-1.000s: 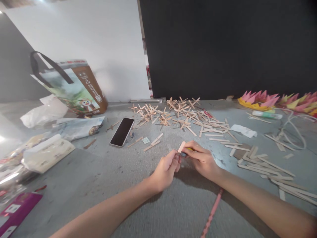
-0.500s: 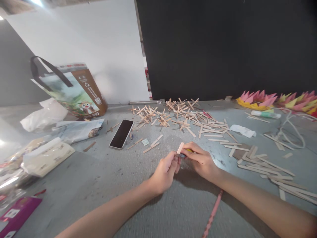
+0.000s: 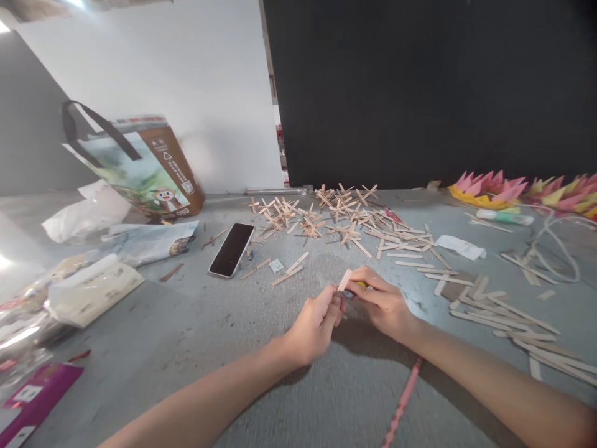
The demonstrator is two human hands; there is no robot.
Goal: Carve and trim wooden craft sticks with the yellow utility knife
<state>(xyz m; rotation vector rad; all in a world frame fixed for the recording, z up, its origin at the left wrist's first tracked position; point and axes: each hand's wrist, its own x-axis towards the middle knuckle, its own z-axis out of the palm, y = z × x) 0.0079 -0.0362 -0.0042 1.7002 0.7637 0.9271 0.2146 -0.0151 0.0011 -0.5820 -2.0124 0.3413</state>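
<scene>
My left hand (image 3: 313,328) is closed around a wooden craft stick (image 3: 345,280), whose rounded end points up and away from me. Pressed against the same stick, my right hand (image 3: 386,309) pinches a small tool with a yellow part (image 3: 360,284) and a greyish part; fingers cover most of it, so its kind is unclear. Both hands meet just above the grey table (image 3: 224,348). Beyond them lie two loose craft sticks (image 3: 290,271) and a pile of sticks (image 3: 342,218), many crossed into star shapes. To the right, more plain sticks (image 3: 508,314) are scattered.
On the left are a black phone (image 3: 232,250), a printed bag (image 3: 153,168), plastic packets (image 3: 93,292) and a purple package (image 3: 40,398). A pink strip (image 3: 403,401) lies under my right forearm. Pink-yellow paper crowns (image 3: 487,188), a glue stick (image 3: 504,216) and a white cable (image 3: 555,246) stand far right.
The view has shifted slightly, so things sit a little farther right. Both hands keep nearly the same pose on the craft stick and the small tool.
</scene>
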